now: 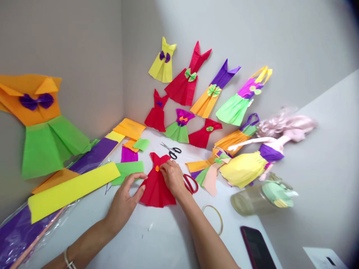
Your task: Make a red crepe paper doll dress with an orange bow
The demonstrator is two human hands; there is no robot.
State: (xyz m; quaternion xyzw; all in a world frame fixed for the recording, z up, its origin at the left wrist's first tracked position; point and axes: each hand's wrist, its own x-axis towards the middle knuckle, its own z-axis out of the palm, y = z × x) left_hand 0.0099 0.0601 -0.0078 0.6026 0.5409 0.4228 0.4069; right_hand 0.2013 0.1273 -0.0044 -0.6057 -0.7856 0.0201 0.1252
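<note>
A red paper dress (158, 190) with a pleated skirt lies on the white table in front of me. At its waist sits a small orange paper bow (157, 168). My right hand (173, 178) reaches over the dress from the right, its fingertips closed at the bow's right side and partly hiding it. My left hand (126, 200) is open beside the skirt's left edge, thumb and fingers apart, the thumb near or touching the paper. Red-handled scissors (191, 184) lie just right of my right hand, partly hidden. Black-handled scissors (172, 150) rest behind the dress.
Paper strips, one yellow (74, 192), lie left on a plastic-wrapped purple sheet (17, 239). Several paper dresses (183, 87) hang on the wall. At right are a doll (269, 151), a bottle (249, 201), a bangle (221, 220) and a phone (258, 248).
</note>
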